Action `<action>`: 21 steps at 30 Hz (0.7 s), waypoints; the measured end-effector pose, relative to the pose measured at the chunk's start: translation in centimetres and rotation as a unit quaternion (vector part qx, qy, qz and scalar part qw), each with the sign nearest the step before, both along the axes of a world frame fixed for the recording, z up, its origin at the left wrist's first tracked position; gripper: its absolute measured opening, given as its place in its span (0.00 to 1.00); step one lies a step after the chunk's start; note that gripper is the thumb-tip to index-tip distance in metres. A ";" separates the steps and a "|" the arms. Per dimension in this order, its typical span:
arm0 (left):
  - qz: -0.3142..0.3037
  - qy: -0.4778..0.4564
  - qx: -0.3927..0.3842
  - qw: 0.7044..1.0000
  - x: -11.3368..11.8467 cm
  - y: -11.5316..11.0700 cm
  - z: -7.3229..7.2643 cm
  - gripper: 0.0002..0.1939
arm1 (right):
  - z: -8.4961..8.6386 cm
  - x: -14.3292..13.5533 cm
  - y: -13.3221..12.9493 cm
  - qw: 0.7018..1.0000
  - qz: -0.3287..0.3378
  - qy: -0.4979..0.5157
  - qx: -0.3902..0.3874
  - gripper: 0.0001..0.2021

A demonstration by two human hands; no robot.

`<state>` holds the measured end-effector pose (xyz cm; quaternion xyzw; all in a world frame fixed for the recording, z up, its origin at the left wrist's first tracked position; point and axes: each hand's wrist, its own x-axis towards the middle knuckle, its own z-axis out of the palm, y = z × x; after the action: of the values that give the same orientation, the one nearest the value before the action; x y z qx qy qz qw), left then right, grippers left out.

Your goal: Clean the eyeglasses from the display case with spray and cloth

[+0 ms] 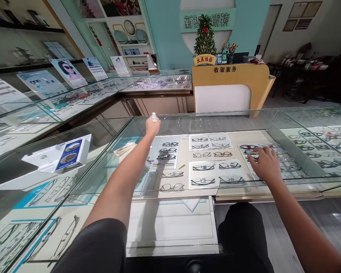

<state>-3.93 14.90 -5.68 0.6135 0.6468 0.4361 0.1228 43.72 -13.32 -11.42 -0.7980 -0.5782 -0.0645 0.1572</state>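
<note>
My left hand [152, 126] is stretched out over the far part of the glass display counter [230, 118], with its fingers closed around a small spray bottle. Only the white top of the spray bottle [154, 116] shows; the hand hides the rest. To its right, small droplets [207, 122] dot the glass. My right hand [265, 163] is at the counter's right part with its fingers spread, and holds nothing. Under the glass, several eyeglass frames [203, 167] lie in rows on white cards.
An open white and blue box [71, 155] stands on the glass at the left. A drawer [173, 223] is pulled out below the counter in front of me. More glass cases [85, 99] run along the left and back. Beyond them stands a wooden cashier desk [230, 77] with a plant [205, 40].
</note>
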 end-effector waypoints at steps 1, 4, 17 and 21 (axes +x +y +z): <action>-0.005 0.023 0.003 1.000 -0.9 -1.2 0.5 0.04 | -0.1 0.1 0.0 1.000 0.003 -0.001 0.000 0.29; -0.023 0.105 0.011 0.994 -4.7 -5.6 1.8 0.06 | -0.4 0.4 0.1 1.000 0.005 -0.007 -0.001 0.30; -0.001 0.341 -0.134 0.930 -15.1 -17.5 -0.4 0.11 | -0.2 1.0 -0.3 0.999 0.018 0.017 -0.022 0.33; 0.072 0.264 -0.084 0.958 -16.3 -21.8 2.7 0.12 | 0.7 1.3 -0.8 0.997 0.049 0.059 -0.002 0.27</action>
<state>-20.19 -6.92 -3.01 0.6463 0.7328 0.2101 -0.0332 45.02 -14.09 -10.69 -0.7718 -0.6062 -0.0083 0.1919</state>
